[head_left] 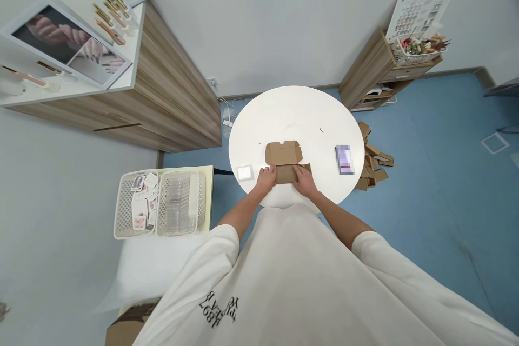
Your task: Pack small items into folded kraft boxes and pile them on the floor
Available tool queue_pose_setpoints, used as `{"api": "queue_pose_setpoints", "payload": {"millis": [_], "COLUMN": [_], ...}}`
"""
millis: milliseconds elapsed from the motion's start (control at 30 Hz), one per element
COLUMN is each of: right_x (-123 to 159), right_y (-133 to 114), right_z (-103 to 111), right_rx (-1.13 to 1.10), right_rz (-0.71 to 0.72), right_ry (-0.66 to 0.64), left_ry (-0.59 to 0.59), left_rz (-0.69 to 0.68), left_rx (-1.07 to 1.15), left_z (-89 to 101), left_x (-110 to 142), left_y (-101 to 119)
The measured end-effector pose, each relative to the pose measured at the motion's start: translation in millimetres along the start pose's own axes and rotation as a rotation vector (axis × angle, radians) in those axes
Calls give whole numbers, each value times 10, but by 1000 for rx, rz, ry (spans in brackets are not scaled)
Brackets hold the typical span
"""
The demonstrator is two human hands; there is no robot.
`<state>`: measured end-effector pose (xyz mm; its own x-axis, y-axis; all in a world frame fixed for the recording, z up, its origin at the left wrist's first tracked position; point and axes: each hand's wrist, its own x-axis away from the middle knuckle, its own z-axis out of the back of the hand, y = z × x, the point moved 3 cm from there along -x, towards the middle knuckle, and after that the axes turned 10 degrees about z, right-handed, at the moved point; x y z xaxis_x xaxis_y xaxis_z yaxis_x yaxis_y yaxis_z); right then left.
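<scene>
The left hand grasps the left end of a brown cardboard box, while the right hand holds its right end, fingers bent over the edge. The box sits near the front of a round white table, its notched lid flap folded open away from the person; the hands hide its ends, and the white shirt covers part of the table's near rim. To the left lies a small, pale square item; well to the right, a purple, blurred-out pack; farther back, a tiny dark scrap. Angular cardboard pieces are heaped on the smooth blue floor beside the table. A tall wood-grain cabinet stands behind on the left, a lower one with a drawer on the right. Perforated plastic baskets hold printed cards and stacked clear containers.
</scene>
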<state>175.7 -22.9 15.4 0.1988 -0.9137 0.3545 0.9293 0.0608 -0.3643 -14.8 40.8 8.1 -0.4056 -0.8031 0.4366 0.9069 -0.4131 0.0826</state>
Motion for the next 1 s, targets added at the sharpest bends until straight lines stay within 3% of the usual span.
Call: {"api": "queue_pose_setpoints", "payload": {"millis": [100,200,367,600,1000], "right_x": [255,378,236,-14,-3], "right_y": [192,387,496,428,77], "right_z": [-7,-46,-43,21,145], "right_rx": [34,17,-30,-92,-146], "right_rz": [-132,-248,-248,-211,-61], "right_ry": [138,84,-21,-49,66], "left_ry": [-20,-39,-35,-39,-41], "left_rz": [-2,-2,-11,7,1], "left_rx": [-16,-1,9,-28,24], "left_z": [20,33,39,37,58], "left_x": [-24,-54,-62,-40,-40], "left_y": [11,46,98,126,121]}}
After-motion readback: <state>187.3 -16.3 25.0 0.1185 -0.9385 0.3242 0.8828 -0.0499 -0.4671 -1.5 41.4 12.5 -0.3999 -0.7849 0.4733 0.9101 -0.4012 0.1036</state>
